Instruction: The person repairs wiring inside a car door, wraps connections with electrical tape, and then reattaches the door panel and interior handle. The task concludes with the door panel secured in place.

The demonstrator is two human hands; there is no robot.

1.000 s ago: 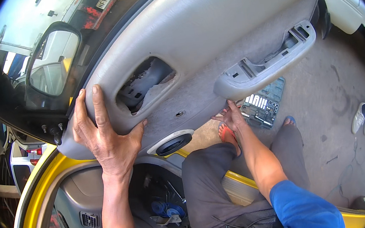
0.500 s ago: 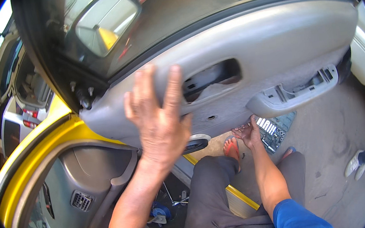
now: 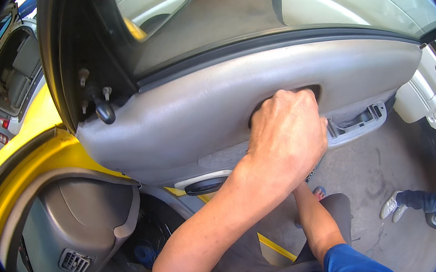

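Moved the left grip (image 3: 287,133) from flat beside the handle opening (image 3: 313,91) to curled into it, with fingertips out of sight; cannot tell whether closed on its edge. Cannot tell the right grip's state, hidden behind the left, with only the right forearm (image 3: 316,215) showing at lower center. Find the gray door panel (image 3: 199,114) across the middle of the frame. Expect it light and fairly stiff, slippery under a flat palm, perhaps brittle around cutouts. Take hold at the opening's rim and lower edge, sparing the armrest (image 3: 359,130) at center right.
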